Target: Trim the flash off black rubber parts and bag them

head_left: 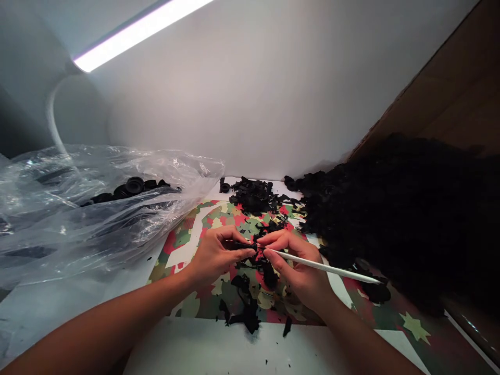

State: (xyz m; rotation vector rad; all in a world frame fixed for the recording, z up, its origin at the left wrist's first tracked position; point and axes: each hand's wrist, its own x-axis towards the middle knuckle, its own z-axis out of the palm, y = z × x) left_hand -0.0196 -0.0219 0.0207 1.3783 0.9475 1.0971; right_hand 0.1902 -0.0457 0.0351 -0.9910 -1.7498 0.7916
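Observation:
My left hand pinches a small black rubber part between thumb and fingers over a camouflage-patterned mat. My right hand meets it from the right, fingers closed round a thin white stick whose tip touches the black part. The stick's long end points right. Black scraps lie on the mat just below both hands.
A clear plastic bag holding black round parts sits at the left. A large heap of black parts fills the right. A smaller pile of black trimmings lies behind the hands. A lamp bar glows above.

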